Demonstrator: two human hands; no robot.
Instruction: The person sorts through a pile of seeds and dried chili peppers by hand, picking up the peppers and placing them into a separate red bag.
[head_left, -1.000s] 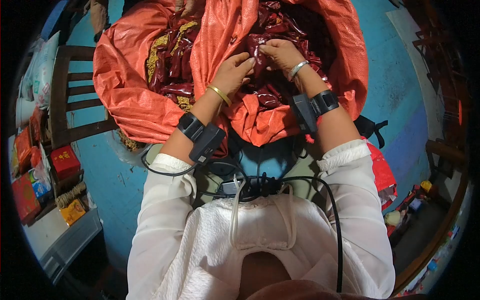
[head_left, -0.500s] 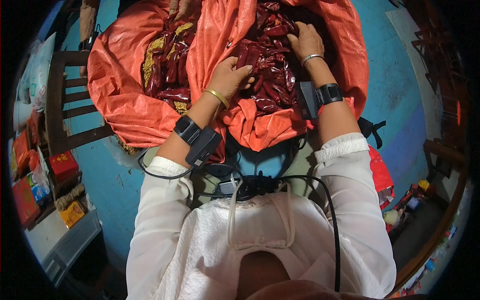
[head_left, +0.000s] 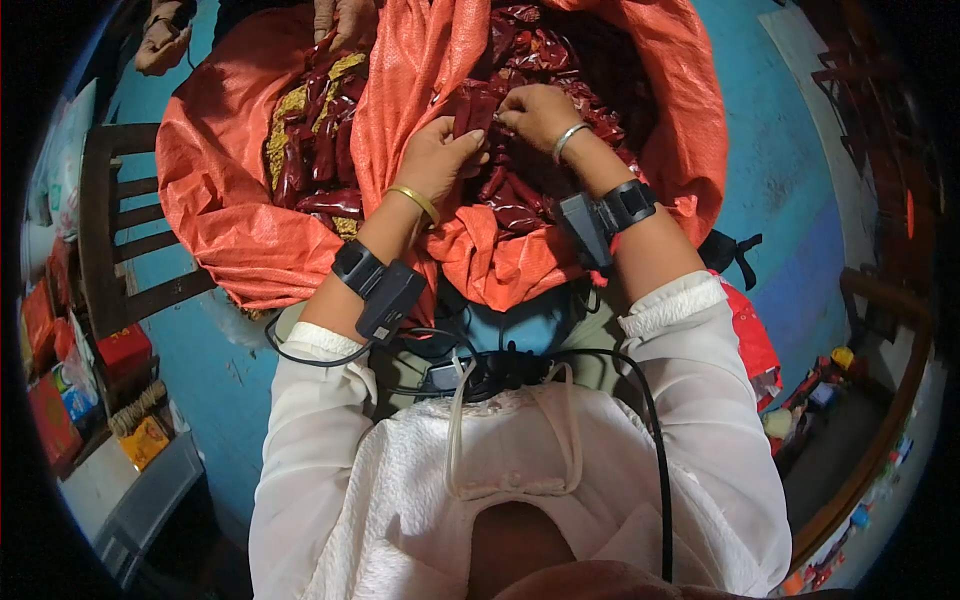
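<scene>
My left hand (head_left: 438,158), with a gold bangle at the wrist, is closed around dark red dried chilies (head_left: 476,108) over the right orange sack (head_left: 690,100). Close beside it is my right hand (head_left: 540,115), wearing a silver bangle. Its fingers are bent together near the tops of those chilies; what they pinch, if anything, is too small to tell. More glossy red chilies (head_left: 515,205) lie in the sack below both hands. To the left, the other orange sack (head_left: 215,110) holds chilies (head_left: 325,170) and yellowish small material (head_left: 290,105).
Another person's hand (head_left: 350,22) reaches into the left sack from the top, and their other hand (head_left: 162,42) hangs at the upper left. A dark wooden chair (head_left: 98,230) stands left. Packets and a red box (head_left: 124,350) are at far left; a red bag (head_left: 752,340) lies right.
My right hand has moved left from the sack's right side to beside my left hand, and its fingers have drawn together. The other person's hands have shifted. The view has moved slightly.
</scene>
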